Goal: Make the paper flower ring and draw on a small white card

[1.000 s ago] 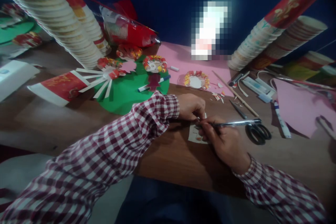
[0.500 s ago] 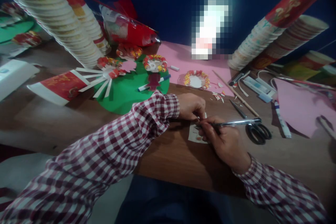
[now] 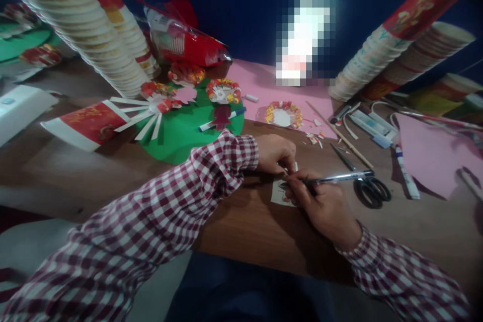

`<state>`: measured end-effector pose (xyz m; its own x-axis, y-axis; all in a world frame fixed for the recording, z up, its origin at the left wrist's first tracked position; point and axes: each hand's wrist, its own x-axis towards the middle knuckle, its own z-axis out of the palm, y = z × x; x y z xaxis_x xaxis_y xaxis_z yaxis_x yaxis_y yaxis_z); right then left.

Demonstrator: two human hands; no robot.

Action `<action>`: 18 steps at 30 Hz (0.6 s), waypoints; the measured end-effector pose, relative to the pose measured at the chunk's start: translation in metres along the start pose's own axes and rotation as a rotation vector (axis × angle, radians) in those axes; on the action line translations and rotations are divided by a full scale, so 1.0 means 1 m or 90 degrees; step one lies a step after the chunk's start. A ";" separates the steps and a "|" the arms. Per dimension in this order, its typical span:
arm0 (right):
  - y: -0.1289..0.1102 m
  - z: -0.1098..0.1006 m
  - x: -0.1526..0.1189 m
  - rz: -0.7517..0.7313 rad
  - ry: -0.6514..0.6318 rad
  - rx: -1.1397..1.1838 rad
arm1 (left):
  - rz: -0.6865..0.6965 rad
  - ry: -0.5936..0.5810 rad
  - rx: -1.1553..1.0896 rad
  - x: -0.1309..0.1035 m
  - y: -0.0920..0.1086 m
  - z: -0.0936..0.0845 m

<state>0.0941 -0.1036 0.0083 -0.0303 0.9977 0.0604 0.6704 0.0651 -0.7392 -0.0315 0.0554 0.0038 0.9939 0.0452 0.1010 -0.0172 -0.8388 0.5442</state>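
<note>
A small pale piece of paper (image 3: 278, 195) with dark line marks and an orange-brown patch lies on the brown table in front of me. At its upper edge, my left hand (image 3: 277, 153) presses it down with bent fingers. My right hand (image 3: 324, 206) is closed round a pen (image 3: 345, 176) with a clear, shiny barrel, its tail leaning to the right. The pen's tip is over the paper, partly hidden by my fingers. Just right of the pen lie black-handled scissors (image 3: 372, 191), partly behind it.
Tall paper-cup stacks (image 3: 86, 30) rise at left, with more cup stacks (image 3: 400, 35) at right. A green paper disc (image 3: 169, 138) bears curled paper flowers (image 3: 224, 91). A cut cup (image 3: 88, 123), pink paper (image 3: 433, 161), a marker (image 3: 407, 173) and a wooden stick (image 3: 345, 141) lie around.
The pen and the fingers of my right hand have shifted very slightly over the paper. My left hand stays in place.
</note>
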 end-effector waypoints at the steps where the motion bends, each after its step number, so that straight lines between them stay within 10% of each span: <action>1: 0.000 0.000 0.000 -0.004 0.002 -0.003 | 0.003 -0.003 0.001 0.000 0.000 0.000; 18: 0.001 0.001 -0.001 0.005 0.001 0.003 | 0.025 -0.006 -0.014 -0.003 -0.001 -0.003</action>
<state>0.0945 -0.1045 0.0067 -0.0244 0.9981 0.0557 0.6674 0.0578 -0.7424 -0.0351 0.0572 0.0056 0.9934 0.0067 0.1148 -0.0589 -0.8275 0.5583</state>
